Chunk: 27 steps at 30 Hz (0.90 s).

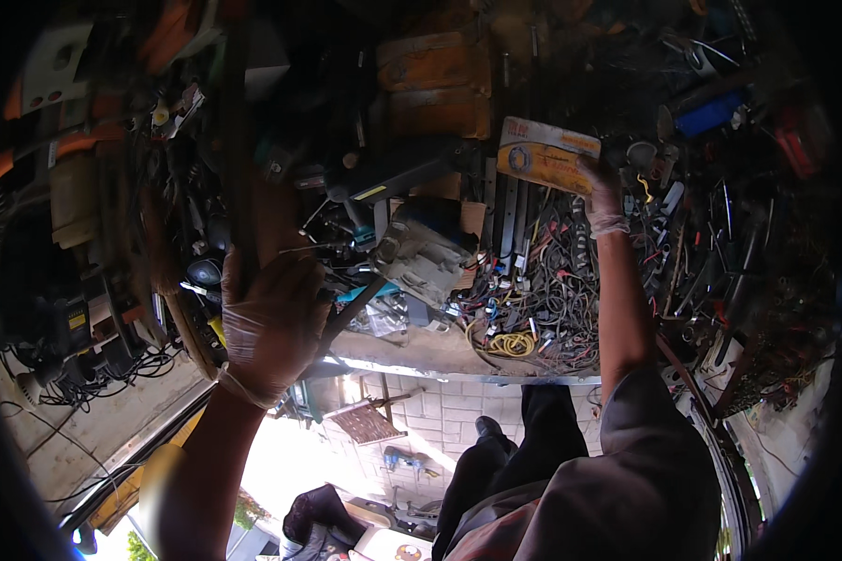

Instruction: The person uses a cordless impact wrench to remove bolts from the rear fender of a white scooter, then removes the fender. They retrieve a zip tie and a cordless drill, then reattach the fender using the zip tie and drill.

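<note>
My right hand, in a thin clear glove, grips the right end of a worn yellow-orange and white box, holding it tilted above the cluttered bench. On the left, my left hand wears a similar clear glove. It is raised over the bench's left part with its fingers apart, and their tips are dim against the dark tools. I make out nothing held in it. Beside that hand lie a dirty grey metal housing and a long black power tool body.
Tangled wires and connectors cover the bench middle, with a yellow cable coil near its front edge. More orange boxes stand behind. A blue object lies at the far right. A blue drill and a small stool are on the paved floor.
</note>
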### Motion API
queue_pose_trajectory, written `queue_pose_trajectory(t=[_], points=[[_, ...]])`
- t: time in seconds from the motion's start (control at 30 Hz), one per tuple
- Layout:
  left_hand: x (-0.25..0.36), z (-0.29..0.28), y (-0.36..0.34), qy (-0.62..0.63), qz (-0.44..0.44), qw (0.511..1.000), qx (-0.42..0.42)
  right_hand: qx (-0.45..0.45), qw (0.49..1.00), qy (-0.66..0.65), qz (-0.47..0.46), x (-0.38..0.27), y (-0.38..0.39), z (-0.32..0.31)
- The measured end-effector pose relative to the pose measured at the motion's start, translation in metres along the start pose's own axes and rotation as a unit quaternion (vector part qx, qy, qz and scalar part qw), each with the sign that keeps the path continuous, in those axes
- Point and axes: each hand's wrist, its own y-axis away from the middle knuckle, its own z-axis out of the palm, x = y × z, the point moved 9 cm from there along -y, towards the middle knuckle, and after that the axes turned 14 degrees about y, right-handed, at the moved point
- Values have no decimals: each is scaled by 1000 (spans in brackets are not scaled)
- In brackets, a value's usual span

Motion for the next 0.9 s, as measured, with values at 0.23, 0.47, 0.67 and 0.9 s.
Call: queue_pose_trajectory(t=[0.23,0.47,0.67,0.9], points=[[3,-6,-4,23,7,999,32,-55,996,-64,-20,-37,-28,72],[4,-8,-3,7,15,999,38,106,856,368,-347,-45,-67,182],[-12,7,4,40,-45,998,4,-246,717,639,-132,-14,-73,221],[-14,16,7,90,8,996,25,-138,926,311,164,43,96,77]])
